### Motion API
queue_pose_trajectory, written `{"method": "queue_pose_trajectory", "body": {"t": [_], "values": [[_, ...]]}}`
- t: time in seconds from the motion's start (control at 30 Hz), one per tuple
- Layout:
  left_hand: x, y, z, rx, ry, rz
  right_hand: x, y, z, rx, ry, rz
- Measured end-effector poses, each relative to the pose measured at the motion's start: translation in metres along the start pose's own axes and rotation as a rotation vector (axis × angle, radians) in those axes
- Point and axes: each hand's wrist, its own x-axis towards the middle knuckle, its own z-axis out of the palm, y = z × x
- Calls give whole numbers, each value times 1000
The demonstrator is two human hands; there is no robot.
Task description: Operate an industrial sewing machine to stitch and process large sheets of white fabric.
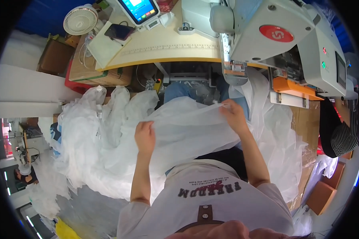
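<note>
Across my lap stretches a piece of sheer white fabric (187,125), its upper edge pulled fairly straight between both hands. My left hand (145,137) is closed on the edge at the left, fingertips pinched together. At the right, my right hand (233,115) pinches the same edge, close below the sewing machine's narrow arm end (235,75). The fabric hangs down from both hands over my legs, and its lower part merges with more white cloth. The fabric is apart from the machine's arm.
A pale table (167,49) with a printed ruler carries a tablet screen (137,10), a phone (119,32) and a white fan (80,20). White fabric heaps (83,139) lie at left, more at right. Cardboard (307,131) and a person's striped sleeve (345,139) are far right.
</note>
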Motion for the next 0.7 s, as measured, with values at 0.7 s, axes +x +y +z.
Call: {"method": "queue_pose_trajectory", "body": {"t": [0.7], "values": [[157,-12,-67,-925,-494,-717,61,-49,-90,-47,579,111]]}}
